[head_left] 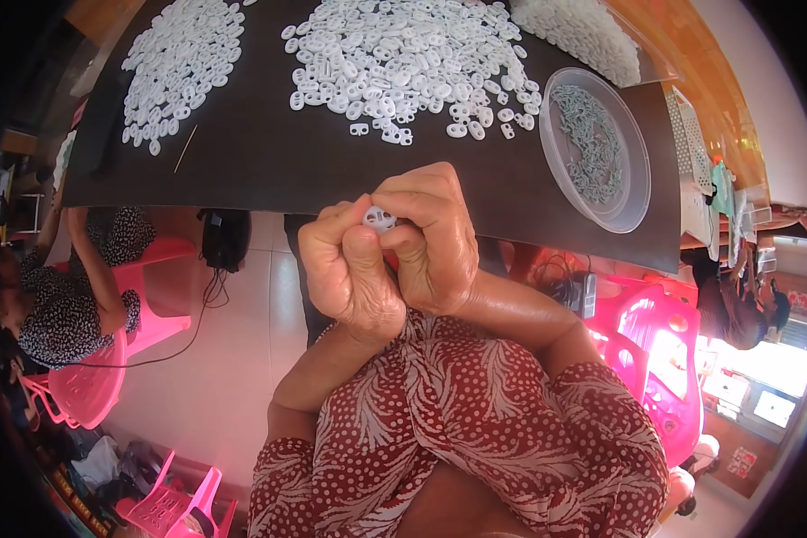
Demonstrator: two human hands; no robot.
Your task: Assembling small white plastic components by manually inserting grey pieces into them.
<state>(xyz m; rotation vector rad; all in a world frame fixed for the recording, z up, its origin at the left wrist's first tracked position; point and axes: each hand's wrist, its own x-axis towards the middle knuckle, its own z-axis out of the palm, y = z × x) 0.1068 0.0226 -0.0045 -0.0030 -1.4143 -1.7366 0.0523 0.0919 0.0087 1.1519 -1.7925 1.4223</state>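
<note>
Above my lap, just off the table's near edge, my left hand (354,264) and my right hand (435,238) meet fingertip to fingertip. Pinched between them is a small white plastic cord lock (379,218), oval with dark holes in its face. Both hands grip it, and the fingers cover its sides. On the dark table (242,175) beyond lies a wide heap of similar white pieces (412,58). Another pile of white oval pieces (181,67) spreads at the far left. To the right stands a round clear tub (637,148) with many small grey-green pieces, perhaps springs (587,143).
A thin stick (186,148) lies beside the left pile. At the far right a clear bag (592,40) holds more whitish pieces. Another person (81,287) sits on a pink chair (90,381) at the left. Pink plastic chairs (659,359) stand at the right.
</note>
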